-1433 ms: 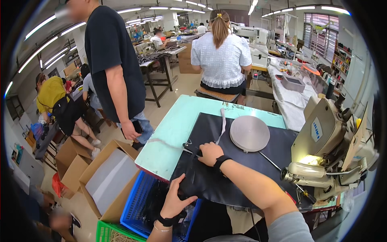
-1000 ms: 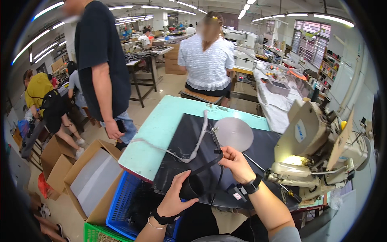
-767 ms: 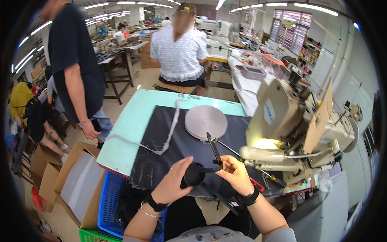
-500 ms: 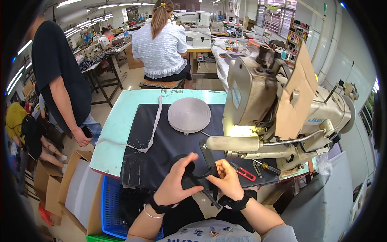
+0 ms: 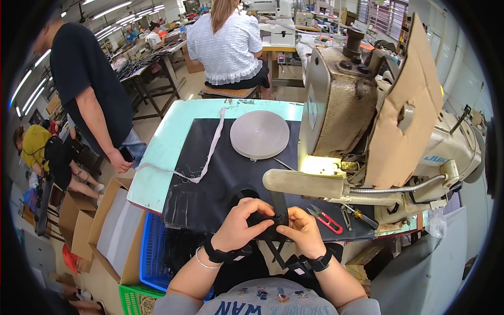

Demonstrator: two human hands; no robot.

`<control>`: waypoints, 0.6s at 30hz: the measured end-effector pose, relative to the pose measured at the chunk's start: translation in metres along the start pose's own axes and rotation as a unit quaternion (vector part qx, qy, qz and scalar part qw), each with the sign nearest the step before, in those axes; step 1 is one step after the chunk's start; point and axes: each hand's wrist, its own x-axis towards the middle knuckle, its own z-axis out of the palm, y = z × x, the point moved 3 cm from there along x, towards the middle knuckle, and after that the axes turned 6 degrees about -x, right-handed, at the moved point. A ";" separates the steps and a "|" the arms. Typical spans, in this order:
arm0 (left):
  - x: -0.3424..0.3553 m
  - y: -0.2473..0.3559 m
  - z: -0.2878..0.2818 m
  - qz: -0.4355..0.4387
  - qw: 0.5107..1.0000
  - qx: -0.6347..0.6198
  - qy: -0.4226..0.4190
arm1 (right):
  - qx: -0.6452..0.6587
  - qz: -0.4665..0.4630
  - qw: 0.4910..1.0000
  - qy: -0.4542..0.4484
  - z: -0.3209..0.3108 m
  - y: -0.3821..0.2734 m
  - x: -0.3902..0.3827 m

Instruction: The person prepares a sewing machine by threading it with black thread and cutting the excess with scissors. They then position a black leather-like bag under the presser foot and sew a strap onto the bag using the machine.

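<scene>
Near the front edge of the sewing table, my left hand (image 5: 240, 227) and my right hand (image 5: 303, 234) meet at a black strap (image 5: 280, 203). Both sets of fingers are closed on it, pinching it from either side. Its upper part lies flat toward the lamp arm of the sewing machine, while narrow black ends hang below my hands. A curved black part beside my left fingers is partly covered. What exactly sits between the fingertips is hidden.
A roll of grey webbing (image 5: 260, 134) and a frayed strip (image 5: 211, 149) lie on the black mat. Right stands a sewing machine (image 5: 336, 105), with red-handled snips (image 5: 329, 220) and a screwdriver (image 5: 366, 218) below. A blue crate (image 5: 150, 247) and cardboard box (image 5: 134, 257) stand left; people are beyond.
My left hand, spread beside the strap before, has closed on it and come nearer my right hand. The whole view has shifted, with the table appearing higher and further right.
</scene>
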 end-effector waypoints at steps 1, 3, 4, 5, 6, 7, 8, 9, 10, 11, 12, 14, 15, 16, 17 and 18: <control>-0.001 -0.001 0.001 -0.004 1.000 -0.004 0.007 | 0.000 0.003 1.000 -0.001 -0.002 0.002 0.000; -0.003 -0.002 0.003 -0.013 1.000 -0.012 0.021 | 0.001 0.009 1.000 -0.003 -0.005 0.005 0.001; -0.004 -0.002 0.005 -0.015 0.999 -0.016 0.029 | -0.003 0.008 1.000 0.002 -0.006 0.005 0.002; -0.005 -0.002 0.007 -0.017 0.999 -0.019 0.036 | -0.006 0.007 1.000 0.007 -0.006 0.004 0.002; -0.005 -0.002 0.008 -0.018 0.999 -0.023 0.042 | -0.010 0.005 1.000 0.013 -0.006 0.003 0.002; -0.006 0.000 0.008 -0.020 0.999 -0.014 0.045 | -0.014 0.003 1.000 0.019 -0.006 0.003 0.002; -0.006 0.002 0.008 -0.022 0.999 -0.005 0.048 | -0.018 0.001 1.000 0.025 -0.005 0.002 0.002; -0.006 0.004 0.008 -0.023 0.998 0.002 0.050 | -0.023 -0.002 0.999 0.033 -0.005 0.002 0.001; -0.006 0.006 0.008 -0.024 0.999 0.011 0.047 | -0.034 -0.013 0.999 0.035 -0.004 0.002 0.001; -0.006 0.008 0.008 -0.024 0.999 0.020 0.044 | -0.044 -0.024 0.998 0.037 -0.004 0.002 0.000; -0.006 0.008 0.007 -0.024 0.998 0.029 0.042 | -0.055 -0.035 0.997 0.038 -0.004 0.002 0.000; -0.008 0.003 0.007 -0.052 0.998 -0.015 0.042 | -0.070 -0.023 0.996 0.047 -0.002 -0.001 0.000; -0.008 0.001 0.006 -0.064 0.996 -0.037 0.043 | -0.078 -0.017 0.995 0.050 -0.002 -0.003 0.001; -0.008 0.002 0.004 -0.055 0.997 -0.038 0.026 | -0.092 -0.016 0.995 0.045 -0.004 -0.002 0.000; -0.008 0.002 0.002 -0.046 0.998 -0.039 0.009 | -0.106 -0.015 0.993 0.040 -0.007 0.000 0.000; -0.008 0.003 0.000 -0.038 0.998 -0.040 -0.008 | -0.119 -0.013 0.992 0.034 -0.008 0.001 0.000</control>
